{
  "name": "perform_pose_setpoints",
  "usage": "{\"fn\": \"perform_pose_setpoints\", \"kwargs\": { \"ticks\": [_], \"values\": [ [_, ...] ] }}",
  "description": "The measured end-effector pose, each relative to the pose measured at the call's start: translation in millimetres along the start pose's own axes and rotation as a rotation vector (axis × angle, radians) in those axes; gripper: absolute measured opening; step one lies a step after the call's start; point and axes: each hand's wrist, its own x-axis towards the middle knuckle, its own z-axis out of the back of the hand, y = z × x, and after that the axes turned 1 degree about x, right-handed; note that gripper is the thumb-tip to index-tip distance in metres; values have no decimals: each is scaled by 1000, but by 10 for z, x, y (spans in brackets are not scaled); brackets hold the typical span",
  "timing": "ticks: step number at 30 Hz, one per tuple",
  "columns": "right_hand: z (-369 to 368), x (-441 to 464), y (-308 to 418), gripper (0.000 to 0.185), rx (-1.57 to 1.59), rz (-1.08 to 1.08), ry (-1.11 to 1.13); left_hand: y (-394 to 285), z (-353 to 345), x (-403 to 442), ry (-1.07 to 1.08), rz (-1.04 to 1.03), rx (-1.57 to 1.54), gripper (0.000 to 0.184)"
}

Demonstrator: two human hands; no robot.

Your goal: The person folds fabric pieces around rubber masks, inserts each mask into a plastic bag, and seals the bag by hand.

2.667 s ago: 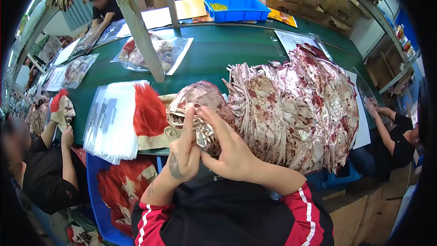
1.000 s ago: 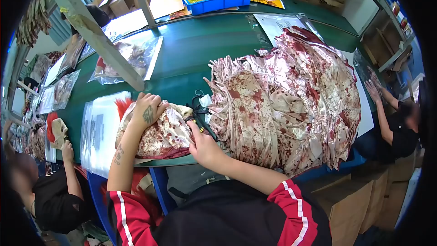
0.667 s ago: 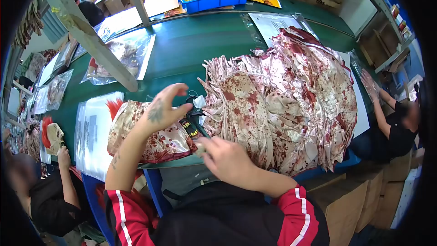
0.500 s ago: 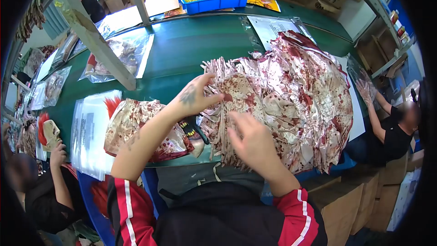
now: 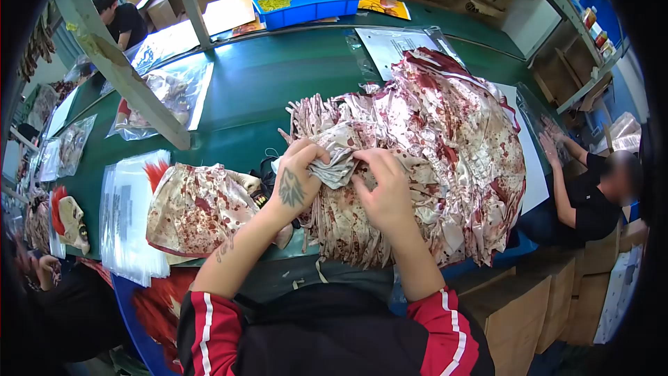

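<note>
My left hand [image 5: 299,175] is closed on a bunched, pale grey fold of cloth [image 5: 338,167] at the left side of a big pile. My right hand [image 5: 384,188] pinches the right edge of the same fold. The pile of garments [image 5: 466,146] is whitish satin-like fabric with red-brown blood-like stains, and strips hang from its left and front edges. Left of my forearm lies another stained cloth piece [image 5: 198,209]. Beside it a mask with painted teeth [image 5: 260,197] is partly hidden by my arm, and red hair [image 5: 156,173] sticks out behind the cloth.
Clear plastic bags [image 5: 133,216] are stacked at left. A bagged mask [image 5: 163,97] lies behind a metal post [image 5: 132,76]. A blue tray [image 5: 313,10] with yellow bits stands at the back. Co-workers [image 5: 581,188] sit at right and left. Cardboard boxes [image 5: 532,306] stand below right.
My hands have come closer together, and a grey fold of cloth is now turned up between them. The view has shifted slightly. At left, a co-worker's hand has moved away from a red-haired mask.
</note>
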Motion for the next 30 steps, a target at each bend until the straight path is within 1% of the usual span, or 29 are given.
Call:
{"fn": "perform_pose_setpoints", "kwargs": {
  "ticks": [5, 11, 16, 20, 26, 30],
  "values": [
    [-67, 8, 11, 32, 42, 29, -66, -46, 35, -41, -42, 107, -60, 19],
    [-125, 17, 1, 28, 15, 79, -41, -40, 44, -57, -51, 140, -80, 18],
    [-148, 3, 53, 26, 75, 102, -18, -38, 50, -64, -54, 184, -98, 18],
    [-215, 40, 17, 25, -38, 291, -1, -50, 52, -72, -49, 235, -115, 17],
    [-245, 82, 75, 23, -29, 269, -21, -4, 20, -96, -63, 219, -129, 18],
    [-243, 108, 27, 20, -34, 295, -31, -64, 22, -74, -141, 164, -137, 24]
  ]
}}
